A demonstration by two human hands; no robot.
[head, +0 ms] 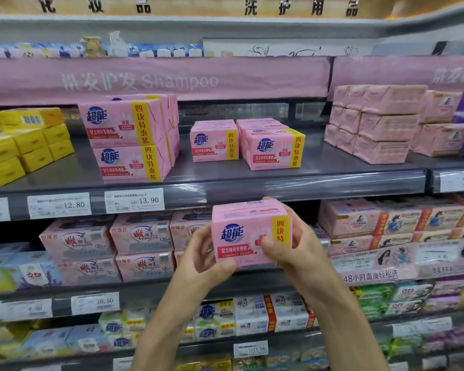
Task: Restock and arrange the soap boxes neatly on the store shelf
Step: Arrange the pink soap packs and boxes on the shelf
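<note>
Grey metal decking forms the shelf (pixel 214 175) that runs across the middle of the view, under a pink banner (pixel 156 80) printed "Shampoo". At left on the deck, a stack of pink soap boxes (pixel 129 140) stands two high near the front edge, with more of the same behind it. Near centre a lower pile (pixel 214 143) sits further back. Just beside it on the right is a second pile (pixel 273 149), turned slightly askew. Far left holds yellow boxes (pixel 24 145). At right, well apart from the centre piles, are pale pink wrapped packs (pixel 373 124). Two price tags (pixel 134 200), reading 12.80 and 13.90, are fixed to the front rail.

One matching pink carton, the held box (pixel 248 231), is in the air in front of that rail and below deck level, label toward the camera. The left hand (pixel 204 261) grips its lower left corner, fingers curled behind and thumb under the bottom edge. The right hand (pixel 298 250) is clamped on the right end, thumb on the front face and fingers wrapped round the side.

Lower tiers carry pink, blue and green soap packs (pixel 107 247); print there is blurred.
</note>
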